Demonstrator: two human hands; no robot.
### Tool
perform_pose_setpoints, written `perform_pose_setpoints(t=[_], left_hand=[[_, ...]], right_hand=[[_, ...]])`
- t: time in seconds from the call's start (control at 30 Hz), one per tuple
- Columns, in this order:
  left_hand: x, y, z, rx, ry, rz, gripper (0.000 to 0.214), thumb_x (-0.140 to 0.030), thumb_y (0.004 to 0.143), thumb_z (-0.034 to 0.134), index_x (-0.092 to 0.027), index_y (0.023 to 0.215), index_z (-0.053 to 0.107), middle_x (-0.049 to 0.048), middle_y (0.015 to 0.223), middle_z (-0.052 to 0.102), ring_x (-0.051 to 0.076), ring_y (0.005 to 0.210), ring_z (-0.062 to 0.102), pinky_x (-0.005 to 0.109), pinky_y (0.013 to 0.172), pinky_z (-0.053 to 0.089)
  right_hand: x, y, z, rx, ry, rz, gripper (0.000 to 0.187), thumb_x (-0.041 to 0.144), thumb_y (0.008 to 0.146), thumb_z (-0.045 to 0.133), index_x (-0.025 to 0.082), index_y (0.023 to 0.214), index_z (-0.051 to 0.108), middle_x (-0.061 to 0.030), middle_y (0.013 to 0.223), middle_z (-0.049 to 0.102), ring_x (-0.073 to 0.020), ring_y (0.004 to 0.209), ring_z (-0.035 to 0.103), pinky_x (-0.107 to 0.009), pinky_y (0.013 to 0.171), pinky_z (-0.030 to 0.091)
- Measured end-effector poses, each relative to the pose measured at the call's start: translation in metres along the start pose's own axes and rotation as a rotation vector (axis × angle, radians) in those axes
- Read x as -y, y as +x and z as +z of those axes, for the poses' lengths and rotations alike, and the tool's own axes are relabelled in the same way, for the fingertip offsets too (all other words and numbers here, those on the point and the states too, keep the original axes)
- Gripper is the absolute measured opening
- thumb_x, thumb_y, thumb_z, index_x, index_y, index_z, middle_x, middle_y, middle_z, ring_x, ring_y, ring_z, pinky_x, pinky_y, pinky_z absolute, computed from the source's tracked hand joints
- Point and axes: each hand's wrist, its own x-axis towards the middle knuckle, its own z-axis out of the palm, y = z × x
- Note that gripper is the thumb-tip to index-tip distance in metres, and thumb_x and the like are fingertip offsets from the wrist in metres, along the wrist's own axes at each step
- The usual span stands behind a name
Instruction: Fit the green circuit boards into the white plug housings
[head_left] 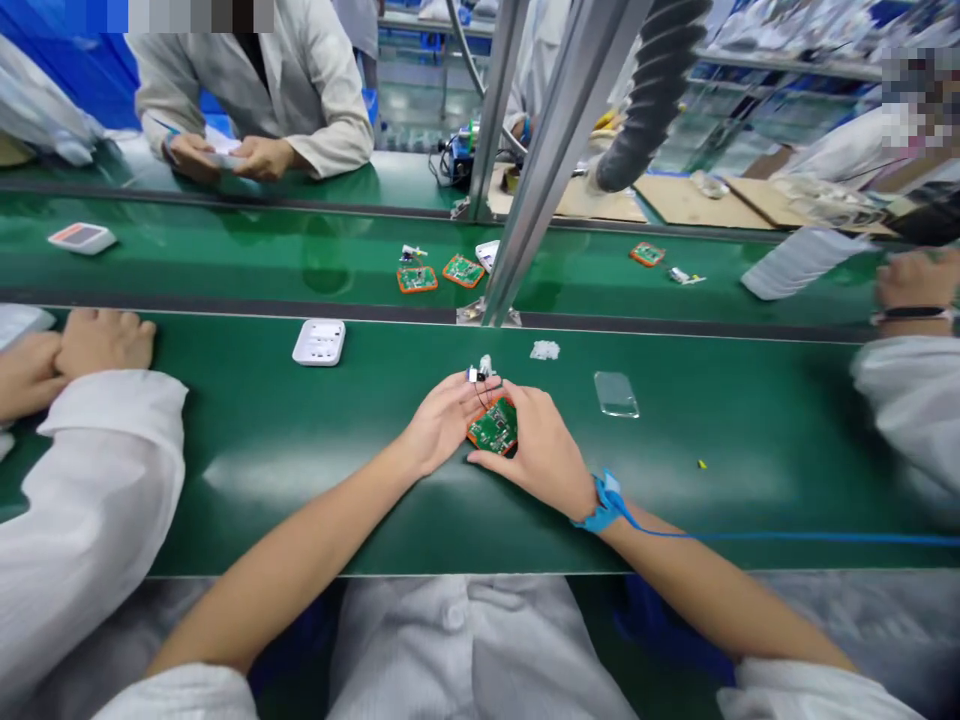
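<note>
Over the green workbench, a green circuit board with an orange edge is held between my two hands. My right hand is closed around its right side, thumb at the lower edge and fingers at the top. My left hand supports the board from the left, palm turned up and fingers partly hidden behind it. Thin dark wires run from the board to a small white-and-black part lying at my left fingertips. A blue wrist strap with a cord circles my right wrist.
A white plastic housing lies left, with small white pieces and a clear cover right. More boards sit on the belt beyond. A metal post rises ahead. Co-workers' arms flank both sides.
</note>
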Motion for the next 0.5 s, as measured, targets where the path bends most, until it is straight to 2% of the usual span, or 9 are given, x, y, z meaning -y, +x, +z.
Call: perform_pose_setpoints(t=[0.1,0.17,0.2,0.3,0.37,0.43,0.5], left_hand=[[-0.003,0.001,-0.005,0.006,0.141,-0.093,0.043,-0.033,0.076,0.084,-0.015,0.109,0.062,0.0139,0.116,0.076,0.024,0.104,0.075,0.041,0.1,0.054],[-0.001,0.001,-0.008,0.035,0.232,-0.128,0.044,-0.039,0.078,0.085,-0.015,0.106,0.061,0.0123,0.108,0.078,0.022,0.093,0.076,0.036,0.09,0.057],[0.0,0.002,-0.008,0.055,0.28,-0.134,0.044,-0.042,0.078,0.085,-0.015,0.104,0.061,0.0098,0.099,0.078,0.019,0.085,0.076,0.033,0.084,0.057],[0.007,0.002,-0.01,0.133,0.379,-0.146,0.045,-0.047,0.079,0.085,-0.016,0.098,0.059,0.0028,0.08,0.075,0.015,0.073,0.074,0.028,0.075,0.058],[0.01,0.001,-0.011,0.18,0.399,-0.153,0.046,-0.049,0.079,0.085,-0.017,0.097,0.057,0.0032,0.083,0.075,0.018,0.08,0.077,0.032,0.08,0.06],[0.009,0.0,-0.011,0.199,0.43,-0.155,0.046,-0.047,0.078,0.086,-0.017,0.096,0.057,0.0059,0.095,0.076,0.02,0.088,0.078,0.036,0.086,0.061],[0.007,0.0,-0.01,0.194,0.478,-0.149,0.045,-0.045,0.077,0.087,-0.016,0.094,0.058,0.0079,0.105,0.075,0.022,0.093,0.078,0.036,0.088,0.061]], right_hand=[[-0.007,0.002,-0.006,0.06,0.156,0.17,0.091,0.061,0.087,0.072,0.014,0.155,0.034,-0.0091,0.099,0.067,-0.0263,0.085,0.066,-0.043,0.077,0.058],[-0.012,0.008,-0.011,0.075,0.262,0.25,0.079,0.055,0.093,0.066,0.016,0.155,0.037,-0.001,0.081,0.064,-0.0183,0.065,0.061,-0.034,0.065,0.054],[-0.014,0.012,-0.012,0.082,0.307,0.259,0.071,0.052,0.094,0.064,0.017,0.152,0.043,0.0002,0.078,0.064,-0.0161,0.061,0.058,-0.032,0.062,0.052],[-0.019,0.018,-0.006,0.078,0.461,0.258,0.039,0.048,0.095,0.064,0.02,0.122,0.066,-0.0031,0.085,0.069,-0.0144,0.064,0.06,-0.031,0.064,0.051],[-0.022,0.017,0.001,0.047,0.636,0.313,0.03,0.048,0.094,0.064,0.02,0.106,0.067,-0.004,0.088,0.07,-0.0153,0.07,0.063,-0.03,0.066,0.053],[-0.025,0.015,0.007,0.003,0.839,0.396,0.031,0.05,0.093,0.067,0.022,0.104,0.063,-0.0028,0.087,0.069,-0.0158,0.072,0.066,-0.03,0.067,0.055],[-0.027,0.012,0.009,-0.043,0.992,0.448,0.037,0.05,0.091,0.071,0.024,0.113,0.058,-0.0019,0.089,0.069,-0.0163,0.076,0.068,-0.031,0.072,0.058]])
